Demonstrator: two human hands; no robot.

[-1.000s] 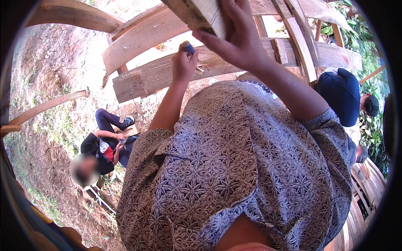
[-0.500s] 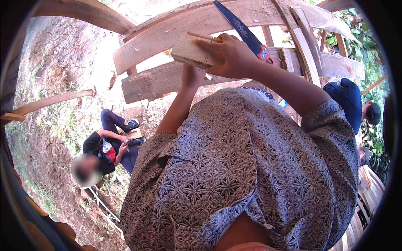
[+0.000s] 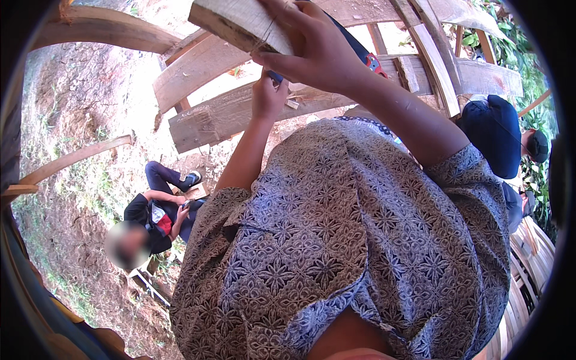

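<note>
Up at the top edge, my right hand (image 3: 319, 53) is closed round a thick, pale wooden block (image 3: 243, 27), its thumb along the near side. The far part of the block runs out of view. Just below it is my left hand (image 3: 268, 99), fingers curled and thumb raised. A small dark blue piece (image 3: 275, 77) shows at its fingertips; what it belongs to is hidden. Behind my right hand lies a handsaw (image 3: 376, 65) with a red handle, its dark blade partly covered by the hand.
Rough planks (image 3: 210, 120) form a bench in front of me, with narrow wood strips (image 3: 435, 72) across its right side. A seated person (image 3: 162, 210) is on the ground at left. Another person in dark blue (image 3: 492, 135) is at right, near stacked slats (image 3: 531, 258).
Both hands have come apart a little: the right one has lifted the block up and leftward, nearer the camera. The left hand now shows below it, with the blue piece visible.
</note>
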